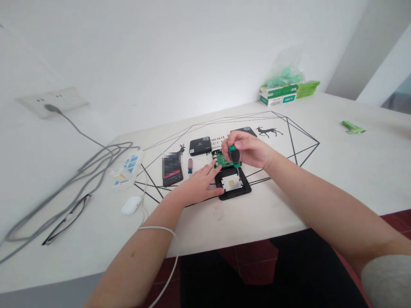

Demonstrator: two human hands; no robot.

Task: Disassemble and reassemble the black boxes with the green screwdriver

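Observation:
A green-and-black screwdriver [235,156] is gripped in my right hand [248,149], its shaft pointing down at the right side of a metal plate [228,183]. That plate sits inside a black plastic case half [233,196] lying flat on the table. My left hand [204,184] rests with fingers spread, the thumb on the case's left edge and the fingertips by a green circuit board [222,161]. The board lies just behind the case half, partly covered by my hands. Whether the screwdriver tip meets a screw is too small to tell.
Behind are two black boxes [200,146] [246,130]. A phone [172,169] and a second screwdriver [190,166] lie left. Farther left are a white earbud case [131,205], glasses [67,219] and grey cables [73,188]. Green boxes [278,91] stand at the back right.

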